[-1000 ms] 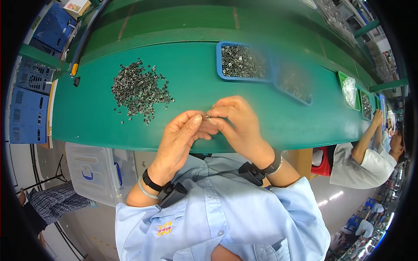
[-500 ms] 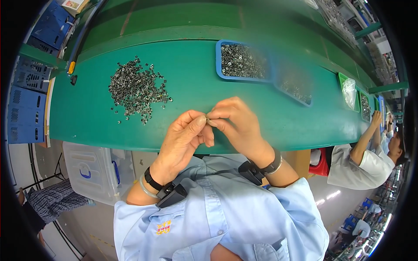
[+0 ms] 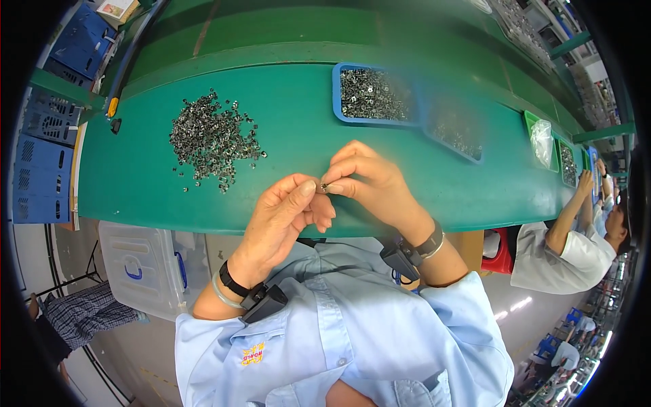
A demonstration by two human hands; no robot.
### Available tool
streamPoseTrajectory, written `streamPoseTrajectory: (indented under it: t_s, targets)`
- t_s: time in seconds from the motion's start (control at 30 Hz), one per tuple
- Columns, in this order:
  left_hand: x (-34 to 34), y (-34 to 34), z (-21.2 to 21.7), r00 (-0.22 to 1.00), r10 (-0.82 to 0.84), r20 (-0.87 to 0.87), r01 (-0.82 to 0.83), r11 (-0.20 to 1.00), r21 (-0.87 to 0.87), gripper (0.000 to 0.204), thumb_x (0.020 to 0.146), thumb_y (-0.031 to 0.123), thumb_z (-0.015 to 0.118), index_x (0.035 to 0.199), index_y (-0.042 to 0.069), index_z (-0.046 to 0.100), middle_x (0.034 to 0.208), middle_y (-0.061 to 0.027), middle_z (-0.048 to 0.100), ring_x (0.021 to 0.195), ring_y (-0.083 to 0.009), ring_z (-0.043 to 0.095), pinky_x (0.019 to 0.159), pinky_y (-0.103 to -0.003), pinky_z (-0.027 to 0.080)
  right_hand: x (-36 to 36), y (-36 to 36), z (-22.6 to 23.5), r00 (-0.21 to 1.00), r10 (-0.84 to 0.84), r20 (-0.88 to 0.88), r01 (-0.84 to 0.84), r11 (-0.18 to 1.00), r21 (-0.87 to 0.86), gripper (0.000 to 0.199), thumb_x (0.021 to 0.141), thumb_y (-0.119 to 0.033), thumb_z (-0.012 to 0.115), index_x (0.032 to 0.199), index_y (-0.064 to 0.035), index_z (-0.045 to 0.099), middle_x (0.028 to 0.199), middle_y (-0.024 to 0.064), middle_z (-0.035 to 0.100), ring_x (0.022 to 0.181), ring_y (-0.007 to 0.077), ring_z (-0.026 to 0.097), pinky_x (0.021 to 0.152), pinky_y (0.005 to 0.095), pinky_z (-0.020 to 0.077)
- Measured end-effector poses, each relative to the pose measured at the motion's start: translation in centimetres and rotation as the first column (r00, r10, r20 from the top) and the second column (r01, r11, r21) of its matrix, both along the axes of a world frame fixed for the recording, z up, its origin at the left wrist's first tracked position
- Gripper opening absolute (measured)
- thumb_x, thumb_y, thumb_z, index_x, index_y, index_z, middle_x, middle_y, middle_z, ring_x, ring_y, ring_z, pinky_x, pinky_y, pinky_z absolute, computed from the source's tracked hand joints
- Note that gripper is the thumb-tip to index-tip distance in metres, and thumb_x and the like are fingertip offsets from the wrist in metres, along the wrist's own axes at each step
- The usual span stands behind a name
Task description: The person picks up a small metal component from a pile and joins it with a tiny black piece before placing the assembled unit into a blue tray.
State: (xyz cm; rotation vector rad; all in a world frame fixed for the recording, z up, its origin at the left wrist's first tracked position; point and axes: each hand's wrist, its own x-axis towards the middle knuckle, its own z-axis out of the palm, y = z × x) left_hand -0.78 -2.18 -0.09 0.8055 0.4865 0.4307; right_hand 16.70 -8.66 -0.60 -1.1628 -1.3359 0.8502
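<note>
Over the near part of the green table, both hands meet at a tiny dark metal part (image 3: pixel 324 188). The thumb and forefinger of my left hand (image 3: pixel 288 211) pinch at its left side, its other fingers loosely curled. From the other side my right hand (image 3: pixel 374 182) grips the part between thumb and fingertips. Its exact shape is too small to make out. A heap of small black and silvery metal parts (image 3: pixel 211 136) lies on the tabletop to the left. Farther off, a blue tray (image 3: pixel 337 102) holds many similar parts.
A second blue tray (image 3: pixel 447 148) of parts, blurred, sits to the right. Green trays (image 3: pixel 531 125), one with a clear plastic bag (image 3: pixel 542 144), stand farther right, near a co-worker (image 3: pixel 553 261). A clear plastic box (image 3: pixel 139 271) is below the table's left edge; blue crates (image 3: pixel 42 173) stand far left.
My right hand has shifted slightly, its wrist moving right and down, and more of the small part shows between the fingertips. My left hand has hardly moved.
</note>
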Motion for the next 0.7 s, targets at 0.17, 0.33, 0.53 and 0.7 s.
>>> streamPoseTrajectory:
  t_s: [0.17, 0.33, 0.53, 0.7]
  targets:
    - [-0.1, 0.1, 0.0, 1.0, -0.013, 0.019, 0.013, 1.0, -0.011, 0.019, 0.093, 0.022, 0.055, 0.095, 0.003, 0.055, 0.076, -0.008, 0.062, 0.067, -0.0148, 0.058, 0.061, -0.027, 0.047, -0.1, 0.0, 0.3, 0.999, 0.029, -0.018, -0.029, 0.999, -0.036, 0.009, 0.078, -0.004, 0.068, 0.087, -0.0049, 0.067, 0.088, 0.0027, 0.057, 0.083, 0.014, 0.055, 0.072, 0.0264, 0.0467]
    - [0.0, 0.1, -0.2, 0.999, 0.001, 0.043, 0.0, 0.999, -0.035, 0.015, 0.091, 0.019, 0.059, 0.093, 0.004, 0.055, 0.075, -0.0073, 0.062, 0.067, -0.0141, 0.059, 0.061, -0.026, 0.047, -0.5, -0.1, 0.1, 1.0, -0.009, 0.0, 0.009, 1.0, -0.026, 0.008, 0.078, -0.005, 0.068, 0.086, -0.0045, 0.066, 0.089, 0.0028, 0.057, 0.084, 0.0145, 0.055, 0.072, 0.0268, 0.0464]
    - [0.2, -0.2, -0.1, 0.998, 0.023, 0.057, -0.023, 1.0, -0.004, 0.014, 0.091, 0.019, 0.058, 0.091, 0.005, 0.055, 0.072, -0.0067, 0.062, 0.065, -0.0142, 0.059, 0.06, -0.026, 0.047, -1.2, -0.2, -0.5, 0.997, -0.046, -0.061, 0.047, 0.999, 0.011, 0.008, 0.079, -0.004, 0.068, 0.087, -0.004, 0.064, 0.088, 0.0033, 0.057, 0.082, 0.0146, 0.056, 0.071, 0.027, 0.0466]
    - [0.5, -0.2, 0.0, 0.995, 0.056, 0.086, -0.06, 0.997, 0.047, 0.013, 0.091, 0.018, 0.058, 0.089, 0.005, 0.054, 0.07, -0.0065, 0.061, 0.063, -0.0144, 0.059, 0.059, -0.026, 0.046, -2.0, -0.5, -0.4, 0.978, -0.089, -0.189, 0.092, 0.996, 0.01, 0.009, 0.08, -0.004, 0.067, 0.088, -0.0042, 0.063, 0.088, 0.0039, 0.058, 0.081, 0.0153, 0.056, 0.07, 0.0276, 0.0466]
